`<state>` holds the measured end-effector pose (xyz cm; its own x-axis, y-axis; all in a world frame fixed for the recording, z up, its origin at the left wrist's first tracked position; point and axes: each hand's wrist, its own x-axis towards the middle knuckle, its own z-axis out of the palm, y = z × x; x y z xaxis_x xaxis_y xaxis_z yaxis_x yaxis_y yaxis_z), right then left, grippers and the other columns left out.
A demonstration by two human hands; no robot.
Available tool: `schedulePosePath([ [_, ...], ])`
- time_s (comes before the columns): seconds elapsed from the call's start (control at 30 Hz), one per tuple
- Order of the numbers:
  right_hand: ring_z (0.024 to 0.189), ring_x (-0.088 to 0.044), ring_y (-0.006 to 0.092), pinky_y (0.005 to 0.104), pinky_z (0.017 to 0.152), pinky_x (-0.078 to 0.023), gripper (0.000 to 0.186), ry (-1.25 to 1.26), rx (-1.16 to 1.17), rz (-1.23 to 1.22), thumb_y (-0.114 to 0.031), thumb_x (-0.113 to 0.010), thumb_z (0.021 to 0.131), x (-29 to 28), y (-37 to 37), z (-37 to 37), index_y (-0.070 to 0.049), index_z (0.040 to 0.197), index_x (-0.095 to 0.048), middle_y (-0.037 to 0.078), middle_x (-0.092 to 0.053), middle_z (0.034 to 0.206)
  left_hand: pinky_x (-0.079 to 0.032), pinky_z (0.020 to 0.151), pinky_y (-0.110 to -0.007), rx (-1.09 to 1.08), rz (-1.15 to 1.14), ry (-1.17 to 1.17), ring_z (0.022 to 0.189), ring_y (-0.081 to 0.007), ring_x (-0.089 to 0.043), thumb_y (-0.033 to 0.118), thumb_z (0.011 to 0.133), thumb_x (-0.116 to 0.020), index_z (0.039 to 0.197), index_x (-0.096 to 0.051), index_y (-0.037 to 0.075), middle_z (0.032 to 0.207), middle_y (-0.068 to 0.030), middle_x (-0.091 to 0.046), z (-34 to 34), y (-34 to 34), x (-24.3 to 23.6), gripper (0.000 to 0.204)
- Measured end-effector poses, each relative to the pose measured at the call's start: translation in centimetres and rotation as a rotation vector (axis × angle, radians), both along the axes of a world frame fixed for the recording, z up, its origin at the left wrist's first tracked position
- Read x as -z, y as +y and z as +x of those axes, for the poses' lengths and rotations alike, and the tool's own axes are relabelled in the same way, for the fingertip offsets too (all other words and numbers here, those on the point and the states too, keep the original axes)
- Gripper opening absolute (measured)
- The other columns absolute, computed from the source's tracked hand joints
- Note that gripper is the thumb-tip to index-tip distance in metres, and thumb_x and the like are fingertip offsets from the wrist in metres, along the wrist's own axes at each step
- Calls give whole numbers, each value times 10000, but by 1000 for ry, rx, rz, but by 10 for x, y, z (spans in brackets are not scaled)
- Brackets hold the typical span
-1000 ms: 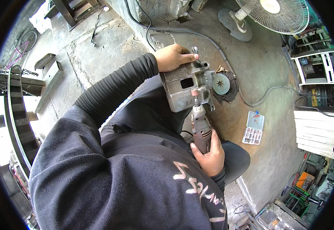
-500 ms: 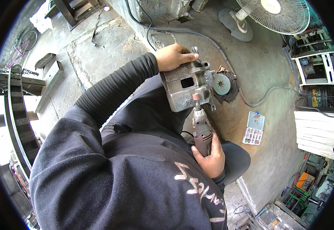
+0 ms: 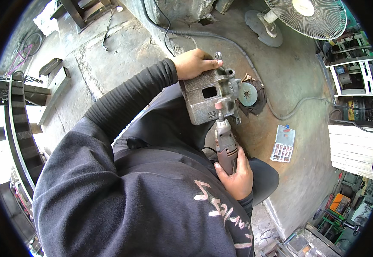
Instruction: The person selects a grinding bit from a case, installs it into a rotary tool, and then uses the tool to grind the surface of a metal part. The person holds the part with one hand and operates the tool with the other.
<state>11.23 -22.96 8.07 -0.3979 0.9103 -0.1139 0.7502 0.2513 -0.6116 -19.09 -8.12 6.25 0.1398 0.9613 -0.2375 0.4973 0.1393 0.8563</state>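
A grey, rough cast-metal brake caliper (image 3: 198,95) with a rectangular window rests over my leg. My left hand (image 3: 195,65) is closed round its far edge, thumb lying along the top near a protruding lug. In my right hand (image 3: 237,175) is a grey rotary tool (image 3: 226,147), gripped round its body and pointing away from me. A small pinkish grinding stone (image 3: 218,105) sits at the tool's tip, over the caliper's near right part; whether it touches the metal I cannot tell.
Right of the caliper, a round greenish disc (image 3: 248,94) lies on dark cloth. An opened plastic case (image 3: 282,150) of small bits lies on the concrete floor. A fan (image 3: 305,15) stands far right, and a grey cable (image 3: 233,42) crosses the floor. White boards (image 3: 353,150) are stacked at right.
My right hand and the rotary tool have shifted very slightly, the stone's tip moving a little away from me. The left hand and the caliper stay almost where they were.
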Motion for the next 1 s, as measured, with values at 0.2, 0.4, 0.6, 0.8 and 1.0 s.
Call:
schedulePosePath([
  [0.2, 1095, -568, 477, 463, 893, -501, 776, -10, -17, 39, -284, -783, 738, 2, -6, 7, 63, 1326, -414, 346, -546, 1200, -509, 726, -317, -13, 2, -11, 746, -143, -605, 559, 945, -523, 1069, -652, -51, 819, -96, -659, 1, 1, 4, 635],
  [0.4, 1069, -579, 483, 470, 872, -509, 769, -11, -9, 13, -300, -773, 749, 0, 2, -2, 59, 1327, -415, 342, -564, 1158, -512, 723, -316, 3, -30, -34, 755, -141, -609, 562, 942, -528, 1061, -650, -57, 824, -94, -660, 2, 1, 1, 642],
  [0.6, 1057, -584, 480, 472, 848, -515, 771, -56, -80, 83, -305, -776, 746, 1, 0, -7, 46, 1330, -417, 328, -577, 1129, -512, 736, -320, -20, -14, -27, 773, -145, -614, 561, 943, -526, 1063, -650, -50, 834, -95, -660, 2, -1, -2, 635],
  [0.8, 1016, -601, 474, 465, 822, -525, 761, -41, -4, 81, -330, -773, 753, -2, 0, -6, 26, 1330, -426, 320, -583, 1118, -513, 751, -321, -15, -18, -46, 793, -154, -622, 560, 945, -521, 1084, -652, -47, 856, -109, -671, 3, -3, -3, 636],
  [1.0, 942, -626, 445, 453, 773, -535, 760, -60, -111, 101, -350, -770, 759, -1, 1, -8, 27, 1326, -434, 292, -596, 1073, -513, 769, -320, -15, -10, -31, 803, -170, -632, 547, 948, -524, 1090, -655, -46, 869, -128, -680, 2, -2, -4, 624],
])
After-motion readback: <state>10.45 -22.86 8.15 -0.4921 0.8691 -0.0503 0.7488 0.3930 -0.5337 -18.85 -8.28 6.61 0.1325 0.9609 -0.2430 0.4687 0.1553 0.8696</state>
